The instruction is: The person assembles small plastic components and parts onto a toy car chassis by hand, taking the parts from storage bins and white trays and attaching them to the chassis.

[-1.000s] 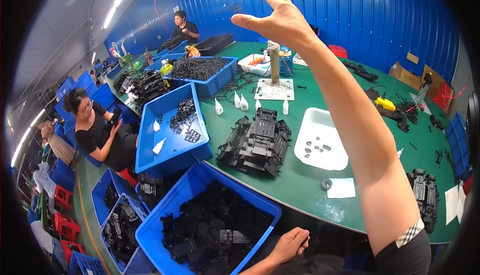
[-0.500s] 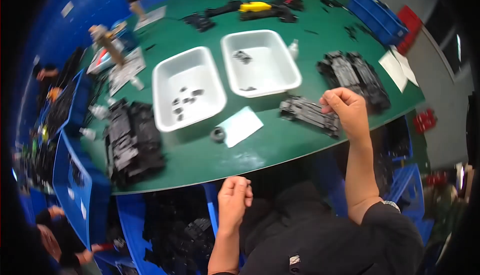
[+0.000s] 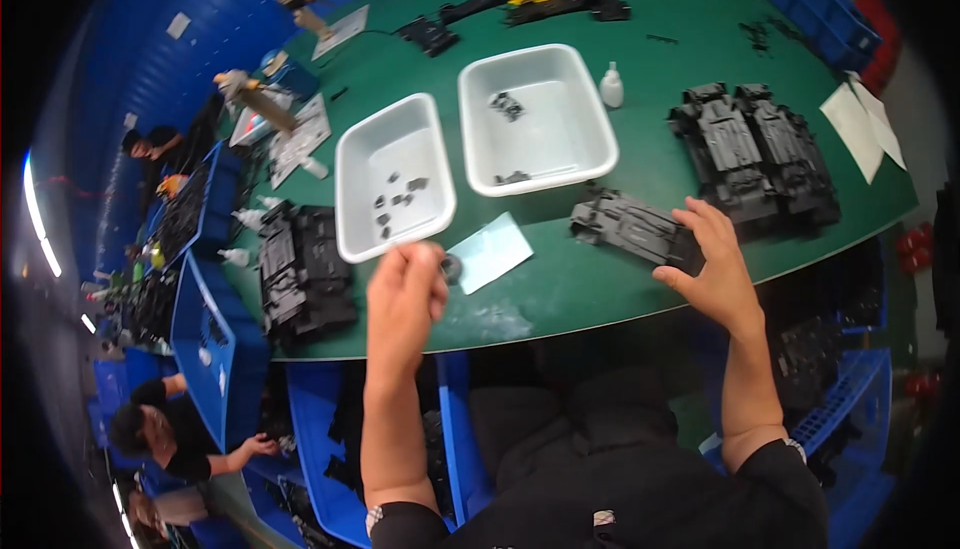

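Head cam: your R hand [image 3: 720, 271], pinched a moment ago, is now spread, thumb & fingers apart, at the right end of the black plastic chassis [image 3: 628, 223], nr-right on the green table [image 3: 565, 299]; can't tell if touching. Means chassis is w/in grasp, not clamped. Your L hand [image 3: 400, 299] is now over the table, fingers curled together, nothing visible inside, by the small black ring [image 3: 453, 270].

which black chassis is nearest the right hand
The lone black chassis lying slanted beside the right hand; the left group and right pair lie farther off.
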The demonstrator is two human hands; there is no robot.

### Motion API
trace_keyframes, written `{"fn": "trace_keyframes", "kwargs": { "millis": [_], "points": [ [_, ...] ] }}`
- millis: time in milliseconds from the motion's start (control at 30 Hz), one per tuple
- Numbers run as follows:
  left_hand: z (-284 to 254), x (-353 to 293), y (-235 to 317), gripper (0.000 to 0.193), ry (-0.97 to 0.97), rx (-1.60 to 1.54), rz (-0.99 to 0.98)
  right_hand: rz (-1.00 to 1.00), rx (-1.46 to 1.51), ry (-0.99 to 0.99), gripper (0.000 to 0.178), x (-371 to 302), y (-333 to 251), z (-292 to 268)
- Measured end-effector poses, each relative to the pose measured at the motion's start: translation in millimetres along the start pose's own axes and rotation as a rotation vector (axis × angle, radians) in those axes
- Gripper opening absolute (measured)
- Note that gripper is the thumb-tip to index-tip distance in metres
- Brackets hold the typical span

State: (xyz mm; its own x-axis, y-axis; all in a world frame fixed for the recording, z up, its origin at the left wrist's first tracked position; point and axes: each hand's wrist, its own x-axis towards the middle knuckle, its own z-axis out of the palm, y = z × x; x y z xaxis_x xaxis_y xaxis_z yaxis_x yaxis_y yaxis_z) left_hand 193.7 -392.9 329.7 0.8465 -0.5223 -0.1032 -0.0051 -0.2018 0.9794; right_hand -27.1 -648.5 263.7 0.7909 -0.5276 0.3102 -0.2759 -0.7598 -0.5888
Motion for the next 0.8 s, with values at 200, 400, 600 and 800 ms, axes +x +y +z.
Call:
{"fn": "trace_keyframes", "kwargs": {
  "millis": [200, 400, 600, 800],
  "points": [
    [-83.3, 113.9, -30.1, 0.041, 0.115, 0.502, 0.097, -0.058, -0.107, -0.153, 0.08, 25.6, -5.1, 18.7],
    [-84.4, 115.6, -37.7, 0.036, 0.362, 0.728, 0.497, 0.047, -0.012, -0.14, 0.074, 24.7, -11.7, 18.6],
    [16.6, -15.1, -40.3, 0.017, -0.024, 0.162, 0.267, 0.119, 0.11, -0.063, 0.074, -0.7, -33.4, -9.1],
    [69.7, -63.9, -86.8, 0.068, -0.424, -0.577, 0.15, -0.075, 0.343, -0.112, 0.076, -12.7, -96.8, 34.1]
  ]
}}
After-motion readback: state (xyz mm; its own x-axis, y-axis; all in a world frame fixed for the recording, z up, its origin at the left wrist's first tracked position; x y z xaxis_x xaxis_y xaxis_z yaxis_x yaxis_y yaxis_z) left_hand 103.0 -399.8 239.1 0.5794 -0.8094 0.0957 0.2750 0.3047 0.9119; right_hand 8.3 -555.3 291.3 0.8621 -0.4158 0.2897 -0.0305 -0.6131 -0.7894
